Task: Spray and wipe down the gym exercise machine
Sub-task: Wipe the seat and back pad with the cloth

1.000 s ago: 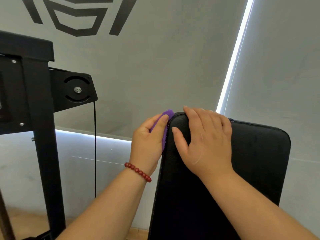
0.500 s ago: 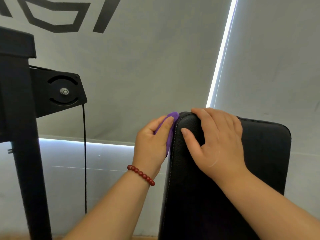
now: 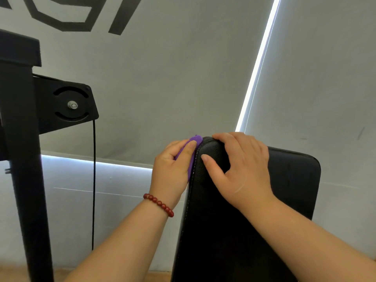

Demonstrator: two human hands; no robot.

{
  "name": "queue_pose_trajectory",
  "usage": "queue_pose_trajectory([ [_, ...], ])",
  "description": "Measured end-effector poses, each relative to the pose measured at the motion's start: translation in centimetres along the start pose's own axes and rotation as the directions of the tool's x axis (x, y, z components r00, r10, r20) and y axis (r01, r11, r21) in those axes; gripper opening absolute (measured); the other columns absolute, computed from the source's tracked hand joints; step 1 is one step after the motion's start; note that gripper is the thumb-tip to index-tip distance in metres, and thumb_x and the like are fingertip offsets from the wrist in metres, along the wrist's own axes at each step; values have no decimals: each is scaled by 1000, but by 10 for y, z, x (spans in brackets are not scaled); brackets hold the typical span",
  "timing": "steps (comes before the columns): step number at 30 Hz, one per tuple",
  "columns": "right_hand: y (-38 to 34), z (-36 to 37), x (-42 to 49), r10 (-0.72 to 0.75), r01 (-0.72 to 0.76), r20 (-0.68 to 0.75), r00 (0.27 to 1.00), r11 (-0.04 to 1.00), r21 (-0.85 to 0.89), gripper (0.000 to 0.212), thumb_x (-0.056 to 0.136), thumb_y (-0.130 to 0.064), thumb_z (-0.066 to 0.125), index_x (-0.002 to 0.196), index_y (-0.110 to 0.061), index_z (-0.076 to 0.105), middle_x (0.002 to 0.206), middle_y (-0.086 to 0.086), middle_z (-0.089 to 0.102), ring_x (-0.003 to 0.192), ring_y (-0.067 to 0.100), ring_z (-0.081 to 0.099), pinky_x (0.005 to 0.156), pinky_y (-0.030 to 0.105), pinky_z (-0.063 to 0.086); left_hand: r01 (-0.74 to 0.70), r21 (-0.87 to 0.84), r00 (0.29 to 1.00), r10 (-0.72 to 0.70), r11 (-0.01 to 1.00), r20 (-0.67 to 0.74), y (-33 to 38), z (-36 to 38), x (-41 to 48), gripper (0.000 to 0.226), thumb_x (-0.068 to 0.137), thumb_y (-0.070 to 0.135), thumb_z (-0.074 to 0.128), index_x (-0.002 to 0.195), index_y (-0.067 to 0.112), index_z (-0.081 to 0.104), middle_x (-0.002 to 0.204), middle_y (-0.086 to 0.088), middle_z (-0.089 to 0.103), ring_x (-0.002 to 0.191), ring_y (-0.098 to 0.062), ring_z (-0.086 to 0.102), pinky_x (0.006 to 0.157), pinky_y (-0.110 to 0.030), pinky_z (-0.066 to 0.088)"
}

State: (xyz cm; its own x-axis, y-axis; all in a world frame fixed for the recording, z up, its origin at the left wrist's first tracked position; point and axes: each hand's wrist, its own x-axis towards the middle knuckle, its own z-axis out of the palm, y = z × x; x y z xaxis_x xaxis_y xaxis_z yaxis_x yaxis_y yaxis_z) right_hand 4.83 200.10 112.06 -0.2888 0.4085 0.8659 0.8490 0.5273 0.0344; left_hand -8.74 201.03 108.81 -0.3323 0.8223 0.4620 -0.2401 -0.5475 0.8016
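Left hand [image 3: 171, 171] holds a purple cloth [image 3: 192, 153] against the black pad's [image 3: 295, 176] stitched edge; right hand [image 3: 242, 169] grips its top.

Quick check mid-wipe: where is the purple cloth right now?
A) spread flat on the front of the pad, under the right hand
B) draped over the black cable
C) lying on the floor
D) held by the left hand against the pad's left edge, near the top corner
D: the left hand presses the purple cloth to the left edge of the black pad, while the right hand grips the pad's top.
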Motion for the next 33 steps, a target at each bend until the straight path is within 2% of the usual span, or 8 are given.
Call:
queue_pose_trajectory([
  [3,2,-3,18,-45,43,86,995,999,30,39,87,-55,47,107,-25,64,96,-7,60,90,15,52,79,31,36,28,-35,997,-26,999,67,13,7,18,19,93,16,63,89,27,77,100,0,75,98,-12,69,89,-31,52],
  [6,2,3,21,-75,75,24,997,997,-36,38,90,-52,47,101,-22,67,93,-4,61,84,17,52,72,31,36,3,19,993,-5,1000,122,11,1,16,18,93,18,62,91,28,77,103,0,73,100,-12,68,89,-29,51],
  [11,3,7,15,-90,89,-23,996,995,-47,37,91,-48,47,99,-18,68,94,-3,62,83,18,52,73,29,33,0,-12,998,0,1000,62,-4,-7,3,18,92,23,63,88,31,78,103,-1,72,98,-13,68,89,-31,52],
  [14,2,7,15,-102,101,-35,994,994,-43,37,91,-47,49,101,-17,69,93,-1,62,81,20,53,73,32,37,-55,20,989,51,998,139,7,1,25,23,92,18,64,83,33,78,102,0,71,98,-10,67,90,-30,51],
  [18,4,8,13,-102,100,-55,993,995,-29,36,91,-43,49,103,-15,69,94,-1,63,83,19,54,75,30,37,-176,71,963,157,982,218,10,-4,18,15,89,27,64,88,36,75,94,23,61,96,-1,61,86,-16,45],
  [22,5,10,11,-93,93,-102,990,996,-6,32,91,-34,49,101,-12,68,95,0,66,84,20,57,76,31,39,-219,78,964,203,973,169,3,-9,3,15,83,34,61,91,41,73,96,18,56,95,4,58,81,-8,42],
  [26,5,10,11,-99,100,-101,990,995,-2,32,89,-29,48,103,-9,69,96,3,67,86,23,58,76,35,41,-147,95,973,127,985,192,4,0,34,20,91,16,64,87,32,75,94,14,60,98,4,58,85,-10,42],
  [33,3,11,11,-98,96,-101,990,995,-23,32,88,-28,47,101,-9,69,95,3,66,86,23,57,76,36,41,-80,22,994,78,997,77,-13,-6,15,11,86,31,67,82,36,76,95,6,67,91,-5,64,85,-21,48],
])
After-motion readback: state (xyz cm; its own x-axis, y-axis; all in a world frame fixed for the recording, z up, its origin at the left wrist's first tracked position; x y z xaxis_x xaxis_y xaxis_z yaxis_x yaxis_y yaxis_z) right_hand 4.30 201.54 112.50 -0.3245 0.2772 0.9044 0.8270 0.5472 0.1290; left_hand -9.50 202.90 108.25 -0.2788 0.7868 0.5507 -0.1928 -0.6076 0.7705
